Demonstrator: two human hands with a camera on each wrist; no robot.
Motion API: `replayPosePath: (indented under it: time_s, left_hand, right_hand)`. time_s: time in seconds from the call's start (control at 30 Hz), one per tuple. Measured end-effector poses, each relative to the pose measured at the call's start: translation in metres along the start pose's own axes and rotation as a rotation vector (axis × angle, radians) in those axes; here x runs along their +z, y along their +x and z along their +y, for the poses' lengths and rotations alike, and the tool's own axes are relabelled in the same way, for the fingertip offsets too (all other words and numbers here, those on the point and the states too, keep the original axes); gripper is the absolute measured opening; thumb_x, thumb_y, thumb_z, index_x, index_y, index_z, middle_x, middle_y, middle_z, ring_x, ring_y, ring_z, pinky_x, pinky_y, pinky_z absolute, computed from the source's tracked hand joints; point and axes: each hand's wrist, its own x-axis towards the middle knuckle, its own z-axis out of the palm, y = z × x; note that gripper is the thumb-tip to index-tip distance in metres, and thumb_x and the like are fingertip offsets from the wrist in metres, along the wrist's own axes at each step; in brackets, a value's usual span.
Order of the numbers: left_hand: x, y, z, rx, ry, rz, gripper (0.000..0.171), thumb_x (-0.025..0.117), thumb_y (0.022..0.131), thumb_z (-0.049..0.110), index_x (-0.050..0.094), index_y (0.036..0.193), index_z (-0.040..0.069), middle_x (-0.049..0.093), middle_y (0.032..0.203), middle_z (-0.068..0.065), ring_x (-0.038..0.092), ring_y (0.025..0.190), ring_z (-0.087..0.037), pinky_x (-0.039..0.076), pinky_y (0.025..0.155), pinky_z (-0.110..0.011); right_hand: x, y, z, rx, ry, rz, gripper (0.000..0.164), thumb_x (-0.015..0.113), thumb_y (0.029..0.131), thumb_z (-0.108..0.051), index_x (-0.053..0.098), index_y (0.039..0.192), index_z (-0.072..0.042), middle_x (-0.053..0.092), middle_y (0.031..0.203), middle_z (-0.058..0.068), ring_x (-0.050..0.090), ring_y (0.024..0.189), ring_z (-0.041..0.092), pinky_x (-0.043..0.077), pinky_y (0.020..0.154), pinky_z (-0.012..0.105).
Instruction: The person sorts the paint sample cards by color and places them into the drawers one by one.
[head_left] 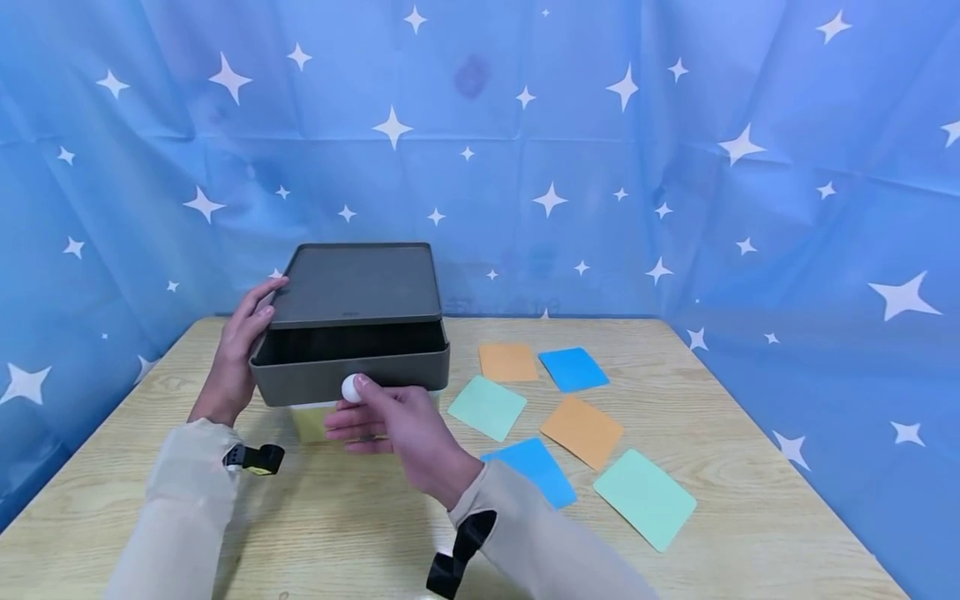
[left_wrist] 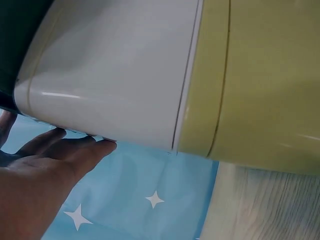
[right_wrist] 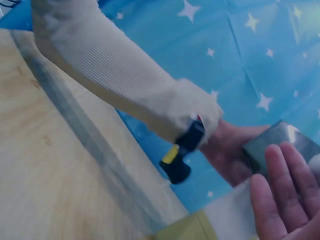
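Observation:
A box-like bin with a dark grey lid (head_left: 360,283), a grey rim (head_left: 315,379) and a white (left_wrist: 115,75) and yellow (left_wrist: 265,90) lower body stands left of the middle. Its lid is raised at the front, showing a dark gap. My left hand (head_left: 234,362) lies along the bin's left side, fingertips at the lid's edge; the left wrist view shows its fingers extended against the wall. At the bin's front, my right hand (head_left: 412,425) pinches a small white ball (head_left: 350,388) with thumb and forefinger, other fingers extended.
Several orange, blue and green cards lie flat on the wooden table (head_left: 750,533), right of the bin, with an orange card (head_left: 581,432) among them. A blue star-patterned curtain (head_left: 480,167) hangs behind and beside the table. The right forearm overlaps a blue card (head_left: 540,471).

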Motion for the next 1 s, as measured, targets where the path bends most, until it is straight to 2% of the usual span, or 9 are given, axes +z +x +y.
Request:
replayPosePath:
  time_s: [0.2,0.43,0.63,1.0]
  left_hand:
    - [-0.002,0.001,-0.001,-0.021,0.003,-0.011,0.052,0.036,0.107,0.04,0.032,0.157,0.029,0.017,0.168,-0.006,0.037,0.133,-0.013,0.043,0.092,-0.012]
    - [-0.002,0.0,-0.002,-0.008,0.002,-0.031,0.052,0.035,0.108,0.039,0.03,0.158,0.028,0.021,0.166,-0.008,0.039,0.132,-0.011,0.044,0.092,-0.013]
    - [-0.003,0.0,-0.002,0.019,-0.015,-0.034,0.051,0.035,0.108,0.036,0.03,0.158,0.026,0.026,0.163,-0.007,0.041,0.129,-0.007,0.043,0.093,-0.013]
    - [-0.002,-0.001,-0.002,0.014,-0.023,-0.039,0.052,0.034,0.108,0.037,0.028,0.159,0.025,0.021,0.165,-0.007,0.038,0.132,-0.009,0.041,0.094,-0.013]
  right_hand:
    - [0.005,-0.018,0.0,0.013,0.024,-0.018,0.046,0.057,0.1,-0.047,0.071,0.112,-0.005,0.077,0.109,0.015,0.076,0.097,0.02,0.06,0.086,0.037]
    - [0.009,-0.033,0.002,0.015,0.041,-0.033,0.049,0.058,0.099,-0.047,0.071,0.113,-0.002,0.076,0.109,0.019,0.077,0.096,0.023,0.061,0.084,0.038]
    - [0.012,-0.039,0.004,-0.001,0.061,-0.027,0.05,0.059,0.098,-0.046,0.07,0.113,0.0,0.075,0.108,0.022,0.077,0.092,0.022,0.061,0.083,0.039]
    - [0.015,-0.047,0.008,0.002,0.087,-0.007,0.05,0.061,0.097,-0.046,0.07,0.111,0.001,0.077,0.1,0.021,0.078,0.087,0.022,0.061,0.081,0.039]
